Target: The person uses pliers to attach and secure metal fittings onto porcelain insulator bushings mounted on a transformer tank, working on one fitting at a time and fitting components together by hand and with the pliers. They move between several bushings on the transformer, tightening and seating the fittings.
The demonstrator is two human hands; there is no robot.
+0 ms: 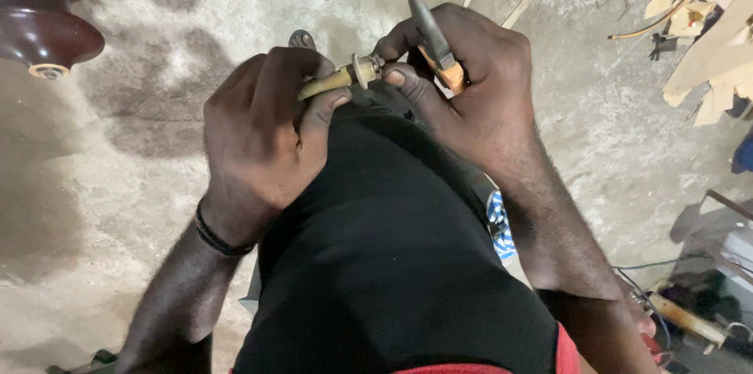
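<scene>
With the left hand [263, 135] clenched on the brass stud [329, 82] at frame centre, the right hand [463, 80], gripping pliers [430, 29], should probably turn the nut [365, 69] squarely.

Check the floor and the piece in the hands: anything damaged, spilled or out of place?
Nothing looks damaged or spilled. The left hand grips a brass threaded rod with a washer, and the right hand holds pliers against it. The only clutter is wood offcuts scattered at the right edge of the stained concrete floor.
</scene>
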